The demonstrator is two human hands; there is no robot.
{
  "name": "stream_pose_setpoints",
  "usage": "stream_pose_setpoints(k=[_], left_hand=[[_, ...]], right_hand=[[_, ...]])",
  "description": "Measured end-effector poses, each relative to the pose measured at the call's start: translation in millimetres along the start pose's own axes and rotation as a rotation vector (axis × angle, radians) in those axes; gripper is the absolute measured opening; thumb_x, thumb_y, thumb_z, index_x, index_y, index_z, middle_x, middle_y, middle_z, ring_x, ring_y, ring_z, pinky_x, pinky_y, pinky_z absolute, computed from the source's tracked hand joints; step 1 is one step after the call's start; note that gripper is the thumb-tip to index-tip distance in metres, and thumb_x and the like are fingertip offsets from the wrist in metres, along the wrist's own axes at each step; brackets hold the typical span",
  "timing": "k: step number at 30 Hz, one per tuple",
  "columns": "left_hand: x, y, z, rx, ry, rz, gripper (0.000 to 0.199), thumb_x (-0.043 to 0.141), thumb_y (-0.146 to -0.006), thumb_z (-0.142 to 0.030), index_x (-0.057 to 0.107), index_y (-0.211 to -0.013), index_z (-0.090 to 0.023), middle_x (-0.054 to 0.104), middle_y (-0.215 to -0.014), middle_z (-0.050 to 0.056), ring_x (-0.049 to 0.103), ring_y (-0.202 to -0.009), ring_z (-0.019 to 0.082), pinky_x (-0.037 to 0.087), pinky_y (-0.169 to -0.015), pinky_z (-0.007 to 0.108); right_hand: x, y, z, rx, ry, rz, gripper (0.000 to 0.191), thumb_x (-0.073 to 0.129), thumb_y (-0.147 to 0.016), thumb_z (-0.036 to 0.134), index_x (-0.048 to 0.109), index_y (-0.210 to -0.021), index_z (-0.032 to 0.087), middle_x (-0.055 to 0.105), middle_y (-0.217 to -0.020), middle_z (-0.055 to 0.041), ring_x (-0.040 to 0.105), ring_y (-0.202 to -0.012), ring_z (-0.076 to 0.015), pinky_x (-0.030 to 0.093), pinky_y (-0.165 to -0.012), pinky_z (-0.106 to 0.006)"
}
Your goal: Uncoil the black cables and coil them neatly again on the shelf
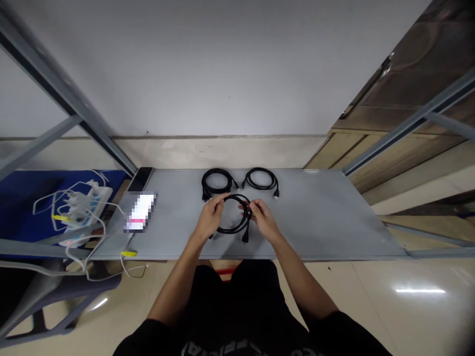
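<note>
Between my two hands is a coiled black cable, its plug end hanging down at the lower right of the loop. My left hand is closed on the coil's left side, fingers curled round it. On the opposite side my right hand pinches the loop between thumb and fingers. Just behind lie two more coiled cables on the grey shelf top: a thicker black coil at the left, and a thinner black coil at the right with its connector ends sticking out.
Left on the grey shelf lie a lit phone with a blurred screen and a dark phone. A power strip with tangled white cords sits on a blue surface. Metal posts frame both sides.
</note>
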State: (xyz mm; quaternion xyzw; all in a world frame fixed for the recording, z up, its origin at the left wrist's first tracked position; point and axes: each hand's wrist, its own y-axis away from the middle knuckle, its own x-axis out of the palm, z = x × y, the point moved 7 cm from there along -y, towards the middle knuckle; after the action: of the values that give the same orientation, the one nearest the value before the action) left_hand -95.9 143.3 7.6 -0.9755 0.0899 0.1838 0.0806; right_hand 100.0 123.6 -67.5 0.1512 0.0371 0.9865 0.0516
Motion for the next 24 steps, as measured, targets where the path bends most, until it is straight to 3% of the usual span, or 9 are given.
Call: stream_pose_setpoints(k=[3, 7, 10, 12, 15, 18, 20, 22, 24], left_hand=[[-1.4, -0.3, -6.5, 0.016, -0.007, 0.041, 0.050, 0.047, -0.108, -0.048, 0.076, -0.134, -0.018, 0.075, -0.092, 0.008, 0.067, -0.086, 0.021, 0.056, -0.084, 0.032], [-7.1, -1.0, -7.4, 0.014, -0.019, 0.067, 0.049, 0.049, -0.108, -0.047, 0.075, -0.135, -0.016, 0.074, -0.090, 0.008, 0.069, -0.089, 0.022, 0.057, -0.086, 0.033], [-7.3, -1.9, -6.9, 0.036, -0.034, 0.114, 0.046, 0.048, -0.106, -0.035, 0.072, -0.139, -0.015, 0.075, -0.099, 0.009, 0.067, -0.090, 0.020, 0.057, -0.088, 0.033], [-5.3, -2.7, -5.9, 0.023, -0.022, 0.148, 0.048, 0.048, -0.103, -0.027, 0.068, -0.144, -0.015, 0.073, -0.105, 0.010, 0.064, -0.086, 0.018, 0.057, -0.084, 0.031], [3.4, -2.2, -2.4, -0.073, 0.039, 0.245, 0.053, 0.048, -0.099, -0.024, 0.065, -0.148, -0.019, 0.070, -0.106, 0.008, 0.059, -0.073, 0.014, 0.055, -0.069, 0.027], [11.8, 1.1, -1.7, -0.154, 0.121, 0.323, 0.053, 0.051, -0.099, -0.029, 0.063, -0.150, -0.020, 0.067, -0.103, 0.007, 0.056, -0.067, 0.013, 0.053, -0.060, 0.027], [13.7, 3.5, -2.6, -0.167, 0.205, 0.318, 0.055, 0.056, -0.099, -0.036, 0.059, -0.152, -0.020, 0.067, -0.102, 0.006, 0.058, -0.068, 0.014, 0.054, -0.062, 0.028], [16.1, 6.1, -2.2, -0.162, 0.288, 0.300, 0.054, 0.062, -0.099, -0.047, 0.061, -0.144, -0.018, 0.068, -0.094, 0.004, 0.062, -0.070, 0.015, 0.055, -0.068, 0.029], [20.7, 8.6, 2.3, -0.182, 0.379, 0.268, 0.055, 0.066, -0.095, -0.062, 0.067, -0.123, -0.015, 0.064, -0.078, 0.001, 0.062, -0.069, 0.016, 0.055, -0.070, 0.029]], right_hand=[[8.9, 2.9, 2.2, 0.050, -0.062, 0.052, 0.062, 0.083, -0.075, 0.077, 0.053, -0.086, 0.025, 0.080, -0.110, -0.0054, 0.081, -0.094, -0.0233, 0.065, -0.083, -0.038], [15.1, 8.8, 3.7, 0.077, -0.024, 0.147, 0.060, 0.080, -0.080, 0.077, 0.052, -0.087, 0.024, 0.081, -0.105, -0.0065, 0.080, -0.086, -0.0210, 0.064, -0.078, -0.034], [16.7, 10.3, 5.0, 0.064, -0.022, 0.163, 0.058, 0.078, -0.081, 0.076, 0.054, -0.086, 0.024, 0.080, -0.102, -0.0055, 0.077, -0.080, -0.0180, 0.062, -0.073, -0.031], [18.7, 9.8, 6.6, 0.038, -0.036, 0.141, 0.055, 0.076, -0.084, 0.075, 0.056, -0.088, 0.024, 0.077, -0.098, -0.0028, 0.071, -0.069, -0.0138, 0.058, -0.062, -0.027], [24.4, 9.2, 8.2, 0.023, -0.070, 0.090, 0.049, 0.077, -0.085, 0.070, 0.061, -0.101, 0.026, 0.066, -0.082, 0.0052, 0.051, -0.049, -0.0069, 0.044, -0.046, -0.022], [33.0, 9.5, 6.6, 0.093, -0.081, 0.078, 0.056, 0.079, -0.083, 0.067, 0.066, -0.119, 0.027, 0.045, -0.064, 0.0116, 0.027, -0.042, -0.0053, 0.025, -0.039, -0.019], [32.8, 8.3, 9.3, 0.107, -0.097, 0.027, 0.061, 0.079, -0.081, 0.070, 0.070, -0.120, 0.023, 0.032, -0.059, 0.0133, 0.019, -0.043, -0.0056, 0.016, -0.039, -0.019], [25.7, 6.2, 15.9, 0.063, -0.154, -0.082, 0.062, 0.081, -0.077, 0.070, 0.071, -0.115, 0.022, 0.027, -0.058, 0.0137, 0.017, -0.043, -0.0056, 0.012, -0.039, -0.019], [19.4, 4.2, 20.9, 0.024, -0.224, -0.156, 0.057, 0.084, -0.074, 0.067, 0.070, -0.110, 0.024, 0.031, -0.059, 0.0130, 0.018, -0.044, -0.0053, 0.014, -0.039, -0.019]])
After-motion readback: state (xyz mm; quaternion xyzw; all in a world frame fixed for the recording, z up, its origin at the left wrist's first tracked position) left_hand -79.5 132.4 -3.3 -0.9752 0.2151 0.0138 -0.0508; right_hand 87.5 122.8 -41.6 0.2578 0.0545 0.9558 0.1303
